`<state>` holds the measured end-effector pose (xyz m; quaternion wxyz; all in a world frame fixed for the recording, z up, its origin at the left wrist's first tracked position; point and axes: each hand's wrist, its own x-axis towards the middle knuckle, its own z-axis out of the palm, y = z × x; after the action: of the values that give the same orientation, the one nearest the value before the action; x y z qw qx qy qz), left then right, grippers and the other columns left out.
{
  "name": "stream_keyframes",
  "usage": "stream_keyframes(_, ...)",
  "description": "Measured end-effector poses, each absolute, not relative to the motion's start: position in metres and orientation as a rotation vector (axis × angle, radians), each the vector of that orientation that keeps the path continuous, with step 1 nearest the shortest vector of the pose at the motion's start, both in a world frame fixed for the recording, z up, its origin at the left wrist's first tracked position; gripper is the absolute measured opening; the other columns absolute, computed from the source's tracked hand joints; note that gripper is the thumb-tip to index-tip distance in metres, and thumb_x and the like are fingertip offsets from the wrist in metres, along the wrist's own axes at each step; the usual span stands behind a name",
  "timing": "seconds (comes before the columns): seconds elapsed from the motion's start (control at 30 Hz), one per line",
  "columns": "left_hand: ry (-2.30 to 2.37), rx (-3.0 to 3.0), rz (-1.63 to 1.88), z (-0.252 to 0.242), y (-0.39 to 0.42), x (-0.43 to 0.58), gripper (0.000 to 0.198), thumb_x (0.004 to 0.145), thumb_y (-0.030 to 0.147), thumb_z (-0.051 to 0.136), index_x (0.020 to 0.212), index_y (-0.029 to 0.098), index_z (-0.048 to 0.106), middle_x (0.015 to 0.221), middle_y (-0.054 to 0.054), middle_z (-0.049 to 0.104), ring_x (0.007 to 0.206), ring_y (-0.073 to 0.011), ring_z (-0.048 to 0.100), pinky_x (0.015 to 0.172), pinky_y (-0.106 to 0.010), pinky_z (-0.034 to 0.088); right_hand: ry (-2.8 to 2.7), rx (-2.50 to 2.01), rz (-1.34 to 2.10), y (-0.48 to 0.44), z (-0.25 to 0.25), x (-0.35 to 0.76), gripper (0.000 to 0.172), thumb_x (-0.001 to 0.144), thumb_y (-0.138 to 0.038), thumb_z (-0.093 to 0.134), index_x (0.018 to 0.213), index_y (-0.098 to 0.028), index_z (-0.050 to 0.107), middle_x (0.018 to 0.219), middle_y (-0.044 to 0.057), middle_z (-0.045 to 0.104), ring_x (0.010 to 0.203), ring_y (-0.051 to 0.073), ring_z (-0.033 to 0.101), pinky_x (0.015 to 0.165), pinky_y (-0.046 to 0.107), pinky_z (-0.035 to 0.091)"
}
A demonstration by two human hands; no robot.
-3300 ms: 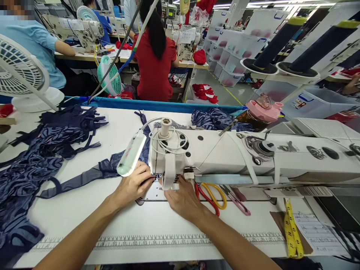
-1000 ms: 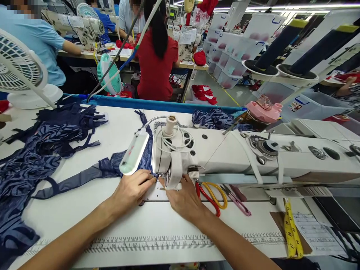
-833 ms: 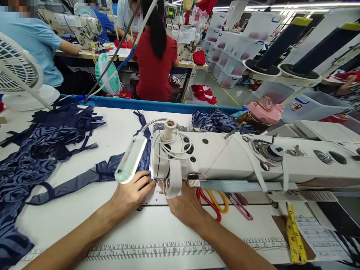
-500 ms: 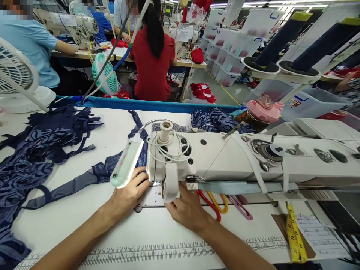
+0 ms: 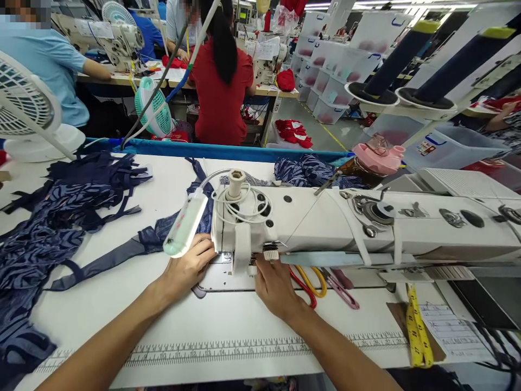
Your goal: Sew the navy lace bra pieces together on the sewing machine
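A white sewing machine (image 5: 309, 217) lies across the table. My left hand (image 5: 189, 266) rests palm down at the left of its head, fingers stretched out beside the blue patterned fabric (image 5: 205, 217); the fingertips pass partly behind the machine. Under the arm, close to the needle area, my right hand (image 5: 277, 288) is curled with its fingers closed. The machine hides those fingertips and anything between them. A fabric strip (image 5: 109, 258) trails left over the table from behind the lamp (image 5: 186, 225). Red-handled scissors (image 5: 304, 290) lie just right of my right hand.
A heap of navy fabric (image 5: 49, 244) covers the left side. Yellow-handled scissors (image 5: 317, 279), pink-handled snips (image 5: 344, 293), a yellow tape measure (image 5: 417, 331) and a written sheet (image 5: 451, 331) lie at right. Thread cones (image 5: 391, 65) stand behind. People sit at machines beyond the blue edge (image 5: 244, 150).
My right hand has shifted slightly right and deeper under the machine arm, its thumb drawn in. The left hand keeps nearly the same place by the machine head. The whole view has shifted a little.
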<state>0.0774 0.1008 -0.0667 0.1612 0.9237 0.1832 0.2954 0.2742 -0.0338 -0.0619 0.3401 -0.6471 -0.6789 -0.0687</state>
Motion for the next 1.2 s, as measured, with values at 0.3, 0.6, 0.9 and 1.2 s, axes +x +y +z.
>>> stream_keyframes(0.3, 0.672, 2.599, 0.745, -0.067, 0.098, 0.084, 0.025, 0.095, 0.022, 0.044, 0.073, 0.019, 0.057, 0.079, -0.006, 0.058, 0.088, -0.0222, 0.059, 0.08, -0.035, 0.048, -1.888, -1.595, -0.176, -0.032, -0.075, 0.268, 0.02, 0.094, -0.01, 0.042, 0.082, -0.019, 0.056, 0.078, 0.006, 0.06, 0.073, 0.019, 0.053, 0.062, 0.031, 0.038)
stream_keyframes(0.6, 1.015, 2.191, 0.542, -0.036, 0.086, 0.038, 0.03, 0.096, 0.039, 0.039, 0.084, 0.02, 0.058, 0.078, -0.002, 0.061, 0.072, -0.018, 0.057, 0.067, -0.027, 0.045, -1.951, -1.5, -0.166, -0.032, -0.071, 0.268, 0.021, 0.099, -0.014, 0.041, 0.095, -0.018, 0.061, 0.08, 0.007, 0.063, 0.073, 0.021, 0.054, 0.067, 0.035, 0.042)
stream_keyframes(0.9, 0.896, 1.541, 0.401, -0.017, 0.047, 0.013, 0.037, 0.088, 0.054, 0.051, 0.083, 0.017, 0.057, 0.08, 0.0, 0.053, 0.077, -0.0162, 0.048, 0.071, -0.025, 0.039, -1.878, -1.354, 0.4, -0.04, -0.034, 0.232, 0.027, 0.101, -0.018, 0.04, 0.12, -0.023, 0.058, 0.105, 0.007, 0.063, 0.09, 0.018, 0.061, 0.077, 0.031, 0.051)
stream_keyframes(1.2, 0.857, 1.756, 0.375, -0.012, 0.034, 0.018, 0.026, 0.089, 0.043, 0.049, 0.084, 0.019, 0.058, 0.078, 0.001, 0.053, 0.076, -0.0164, 0.048, 0.069, -0.025, 0.038, -1.55, -1.407, 0.842, -0.028, -0.025, 0.202, 0.014, 0.089, -0.021, 0.056, 0.076, -0.02, 0.059, 0.066, -0.004, 0.053, 0.056, 0.01, 0.047, 0.051, 0.021, 0.037)
